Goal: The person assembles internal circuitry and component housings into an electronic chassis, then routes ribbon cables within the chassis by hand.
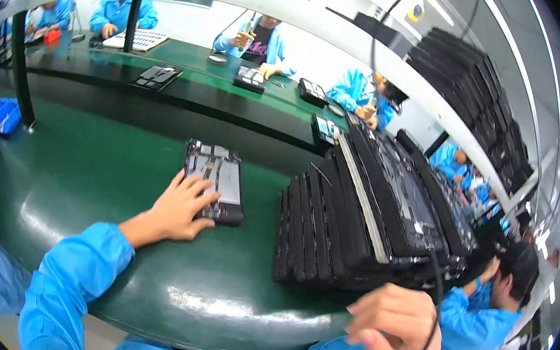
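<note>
Green conveyor belt [105, 175] is seen spanning the workbench, and to the right of its middle a long row of dark device shells [362, 221] is stood on edge, leaning one against another. An opened tablet [216, 180], back cover off, is laid flat on the belt just left of that row, and its near left edge is pressed by the spread, open fingers of the left hand [176, 212], nothing being gripped. The right hand [393, 325] is curled near the lower edge around a thin black cable [435, 275], blurred.
</note>
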The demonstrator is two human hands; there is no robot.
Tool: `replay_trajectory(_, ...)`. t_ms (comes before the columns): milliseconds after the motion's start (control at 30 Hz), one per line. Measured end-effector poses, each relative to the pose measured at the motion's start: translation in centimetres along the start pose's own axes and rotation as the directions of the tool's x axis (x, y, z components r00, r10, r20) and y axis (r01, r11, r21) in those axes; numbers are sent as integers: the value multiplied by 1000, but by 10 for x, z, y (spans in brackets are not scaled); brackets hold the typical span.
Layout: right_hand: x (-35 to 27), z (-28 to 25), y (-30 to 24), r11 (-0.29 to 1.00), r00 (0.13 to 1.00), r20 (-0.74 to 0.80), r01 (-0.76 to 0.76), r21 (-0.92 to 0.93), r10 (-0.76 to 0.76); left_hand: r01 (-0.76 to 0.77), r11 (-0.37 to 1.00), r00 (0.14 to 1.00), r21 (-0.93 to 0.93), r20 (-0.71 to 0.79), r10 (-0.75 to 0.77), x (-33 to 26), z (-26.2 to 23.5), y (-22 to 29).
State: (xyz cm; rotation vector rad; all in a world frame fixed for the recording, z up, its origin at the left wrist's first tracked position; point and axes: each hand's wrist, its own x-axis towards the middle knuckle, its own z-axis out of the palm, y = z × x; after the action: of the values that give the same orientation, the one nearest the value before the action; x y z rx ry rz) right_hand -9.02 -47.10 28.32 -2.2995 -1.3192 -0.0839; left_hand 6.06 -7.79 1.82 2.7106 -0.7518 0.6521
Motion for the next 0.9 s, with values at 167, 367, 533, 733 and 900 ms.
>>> replay_trajectory(167,2,-4,56,983,932,312,180,42,-184,234,971,969,48,-98,-228,39,37,-63)
replay_trajectory(367,34,6,98,958,921,261,276,80,-288,318,945,897,79,-349,-273,48,48,-63)
replay_trajectory(533,45,29,128,938,931,138,323,122,-339,16,997,936,-69,-349,-39,48,33,-23)
replay_trajectory(733,46,36,129,939,941,-52,336,68,-333,-393,862,898,-321,-337,283,36,26,44)
replay_trajectory(900,40,18,123,949,935,-168,315,-3,-311,-613,685,781,-393,-433,450,29,18,91)
